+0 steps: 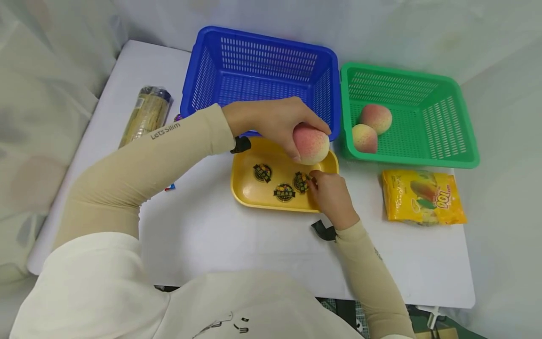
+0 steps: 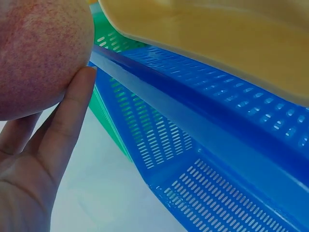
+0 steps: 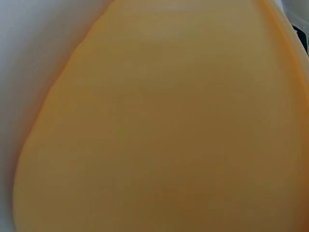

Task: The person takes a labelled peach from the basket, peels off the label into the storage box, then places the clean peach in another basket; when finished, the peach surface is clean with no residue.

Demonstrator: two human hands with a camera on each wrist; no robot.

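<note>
My left hand (image 1: 292,129) grips a pink-yellow peach (image 1: 312,144) from above, just over the far right corner of the yellow tray (image 1: 245,188). In the left wrist view the peach (image 2: 38,53) rests against my fingers (image 2: 72,111). Three round dark stickers lie in the tray: a left sticker (image 1: 262,173), a middle sticker (image 1: 284,192) and a right sticker (image 1: 301,182). My right hand (image 1: 315,182) has its fingers curled, and the fingertips pinch the edge of the right sticker. The right wrist view shows only the tray's yellow surface (image 3: 159,125).
A blue basket (image 1: 262,61) stands behind the tray, with a green basket (image 1: 449,136) to its right holding two peaches (image 1: 376,117) (image 1: 364,138). A yellow snack packet (image 1: 423,197) lies at the right, a wrapped roll (image 1: 146,114) at the left.
</note>
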